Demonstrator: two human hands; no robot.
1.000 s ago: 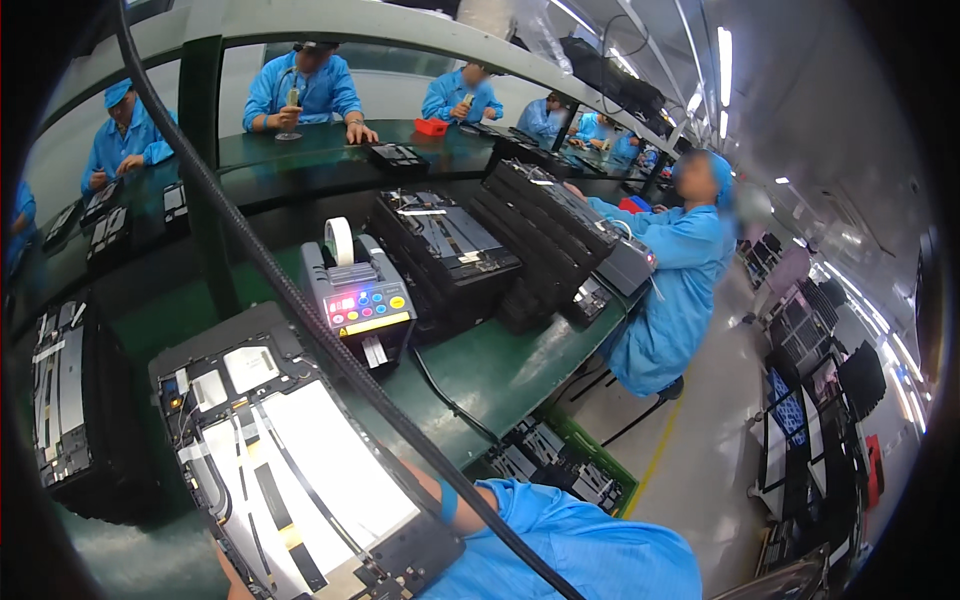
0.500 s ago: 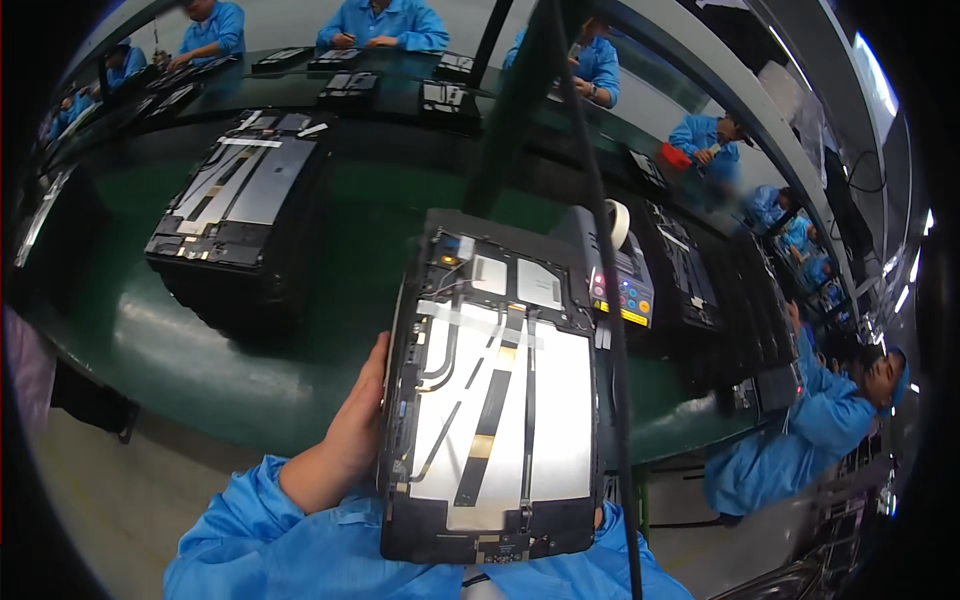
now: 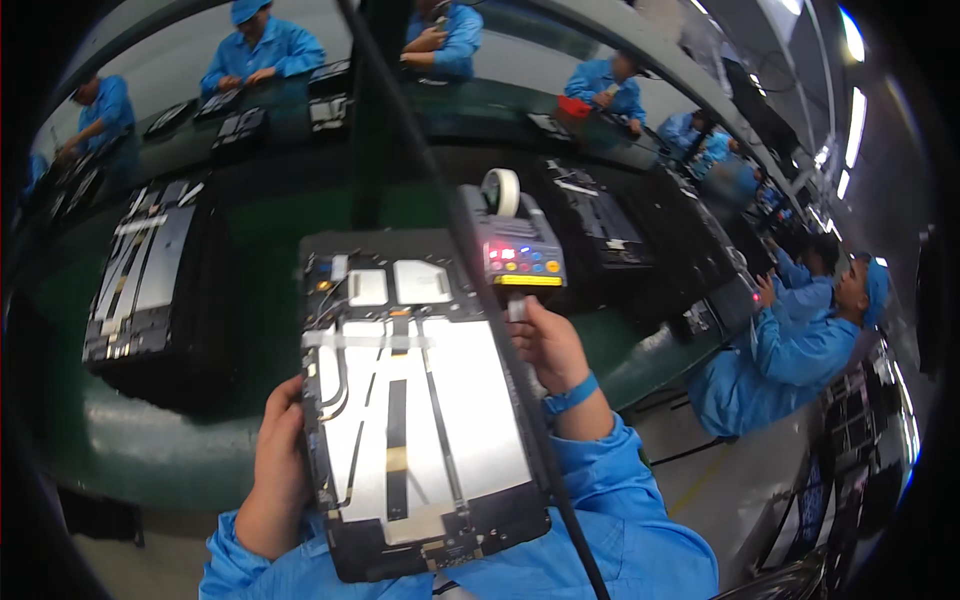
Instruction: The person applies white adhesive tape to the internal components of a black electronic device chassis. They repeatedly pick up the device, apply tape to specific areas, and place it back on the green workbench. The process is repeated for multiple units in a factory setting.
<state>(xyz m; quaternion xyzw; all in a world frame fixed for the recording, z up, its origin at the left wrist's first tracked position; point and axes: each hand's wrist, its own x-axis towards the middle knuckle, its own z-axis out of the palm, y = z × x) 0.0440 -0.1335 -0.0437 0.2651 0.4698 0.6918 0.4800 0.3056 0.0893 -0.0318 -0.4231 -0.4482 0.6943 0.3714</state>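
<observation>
My left hand [image 3: 278, 465] grips the left edge of an opened tablet [image 3: 455, 400], whose bare inside faces up. It shows silvery battery panels, dark ribbon cables and a strip of translucent tape across its upper part. The tablet is tilted in front of my body; the fingers beneath it are hidden. Just right of it, my right hand [image 3: 550, 345] pinches a short piece of tape [image 3: 517, 308] at the front of an automatic tape dispenser [image 3: 522, 250]. A white tape roll [image 3: 501, 192] sits on top of the dispenser, and its panel lights glow.
On the green bench [image 3: 160, 430], a stack of opened tablets [image 3: 150, 270] stands at left and another tablet stack [image 3: 600, 215] right of the dispenser. A dark cable [image 3: 430, 160] crosses the view diagonally. Co-workers in blue sit across the bench and at right [image 3: 790, 340].
The view has swung right, so the dispenser and stacks appear farther left. My right hand has come into view from behind the tablet and now pinches tape at the dispenser. My left hand still holds the tablet.
</observation>
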